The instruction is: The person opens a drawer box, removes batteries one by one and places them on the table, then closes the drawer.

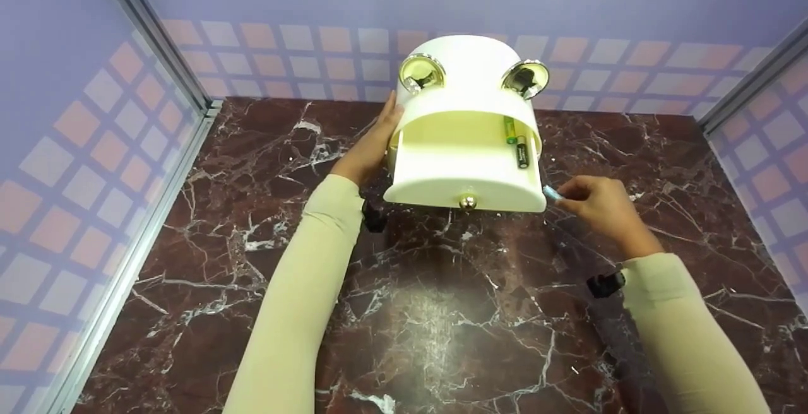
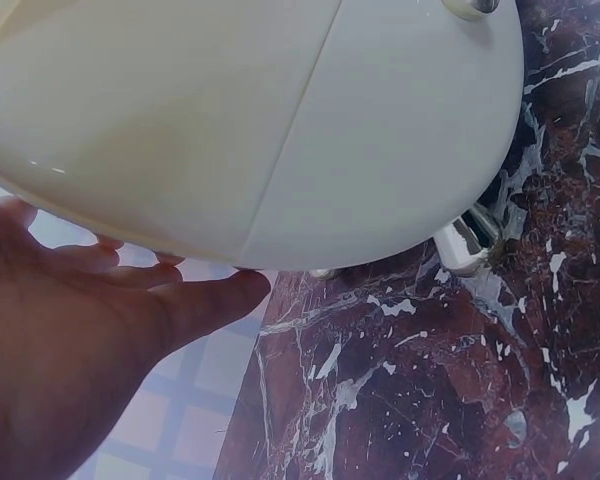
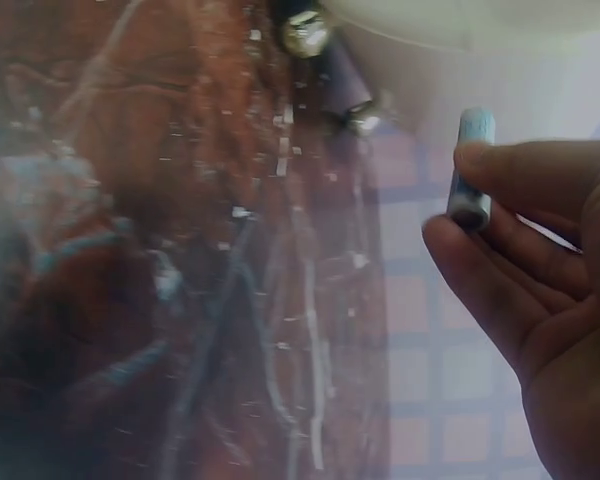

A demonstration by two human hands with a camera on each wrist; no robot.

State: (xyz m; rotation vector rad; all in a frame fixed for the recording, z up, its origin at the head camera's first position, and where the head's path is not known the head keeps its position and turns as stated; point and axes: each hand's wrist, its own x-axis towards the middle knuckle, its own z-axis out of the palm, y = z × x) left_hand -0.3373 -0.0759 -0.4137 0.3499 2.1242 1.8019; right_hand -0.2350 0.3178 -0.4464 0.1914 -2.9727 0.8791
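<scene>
A white box with a rounded top (image 1: pixel 467 60) stands on the marble surface, its front drawer (image 1: pixel 442 194) pulled out. Inside the drawer, at its right side, lie a green battery (image 1: pixel 509 130) and a black battery (image 1: pixel 522 154). My left hand (image 1: pixel 372 146) rests against the box's left side; in the left wrist view its thumb and fingertips touch the white wall (image 2: pixel 250 150). Just right of the drawer's front corner, my right hand (image 1: pixel 600 206) pinches a light blue battery (image 3: pixel 472 170) between thumb and fingers.
Two round gold-rimmed pieces (image 1: pixel 421 73) stick up from the box like eyes. A gold knob (image 1: pixel 468 202) sits on the drawer front. Short metallic feet (image 2: pixel 468 240) hold the box off the dark red marble surface (image 1: pixel 429 313). Tiled-pattern walls (image 1: pixel 303 41) surround the surface at the back and sides.
</scene>
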